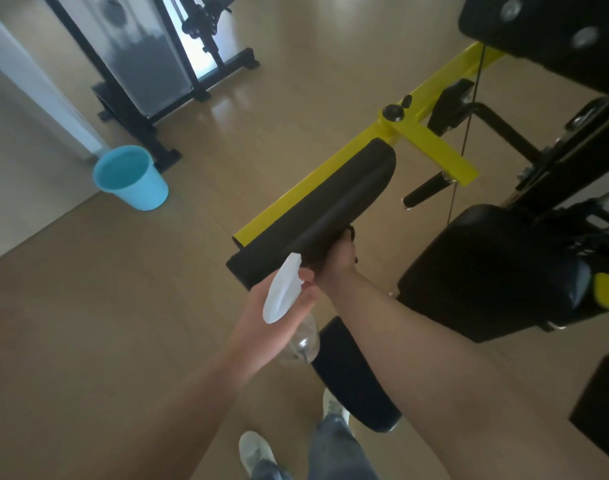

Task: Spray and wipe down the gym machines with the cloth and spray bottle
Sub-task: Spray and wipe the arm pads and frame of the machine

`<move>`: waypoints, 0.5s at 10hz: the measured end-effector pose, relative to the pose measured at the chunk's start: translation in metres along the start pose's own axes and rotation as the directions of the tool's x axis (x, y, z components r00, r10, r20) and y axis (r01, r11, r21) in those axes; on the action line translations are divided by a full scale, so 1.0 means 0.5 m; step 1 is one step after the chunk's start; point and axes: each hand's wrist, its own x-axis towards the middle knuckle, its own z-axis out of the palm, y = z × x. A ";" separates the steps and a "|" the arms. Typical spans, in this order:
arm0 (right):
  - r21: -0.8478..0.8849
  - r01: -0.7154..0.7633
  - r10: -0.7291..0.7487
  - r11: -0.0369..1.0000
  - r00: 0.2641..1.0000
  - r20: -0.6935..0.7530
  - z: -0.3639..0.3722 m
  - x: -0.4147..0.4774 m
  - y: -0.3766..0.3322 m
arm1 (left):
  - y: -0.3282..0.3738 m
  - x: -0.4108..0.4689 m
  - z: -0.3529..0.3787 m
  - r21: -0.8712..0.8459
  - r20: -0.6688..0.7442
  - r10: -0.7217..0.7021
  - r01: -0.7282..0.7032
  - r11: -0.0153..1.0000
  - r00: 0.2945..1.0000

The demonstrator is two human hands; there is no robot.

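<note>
My left hand [261, 317] holds a spray bottle [284, 296] with a white trigger head and a clear body, its nozzle pointing up toward a black foam roller pad [334, 206]. The pad sits on a yellow arm [316, 183] of the gym machine. My right hand [339, 259] reaches under the near end of the pad and presses against it; a bit of dark material shows at its fingers, and I cannot tell whether it is the cloth. The fingers themselves are mostly hidden behind the pad.
The machine's black seat [486, 271] and frame stand at right, with a second black roller pad [351, 372] near my feet. A blue bucket [131, 178] sits on the wooden floor at left, by a white wall corner. Another black machine [150, 64] stands at the back.
</note>
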 end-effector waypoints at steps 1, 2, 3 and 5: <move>-0.142 -0.061 0.084 0.988 0.984 0.160 -0.003 -0.041 0.073 | -0.030 -0.019 -0.028 0.002 -0.031 -0.020 0.020 1.000 0.999; -0.159 -0.175 0.199 0.972 0.968 0.152 -0.008 -0.083 0.108 | -0.046 -0.040 -0.049 0.003 -0.016 -0.053 0.053 0.999 0.998; -0.272 -0.153 0.206 0.950 0.962 0.178 -0.006 -0.136 0.099 | -0.052 -0.060 -0.065 -0.009 -0.039 -0.095 0.095 0.995 0.995; -0.846 0.349 -0.466 0.402 0.874 0.139 0.003 -0.024 0.001 | -0.054 -0.064 -0.093 0.020 0.055 -0.057 0.056 0.998 0.997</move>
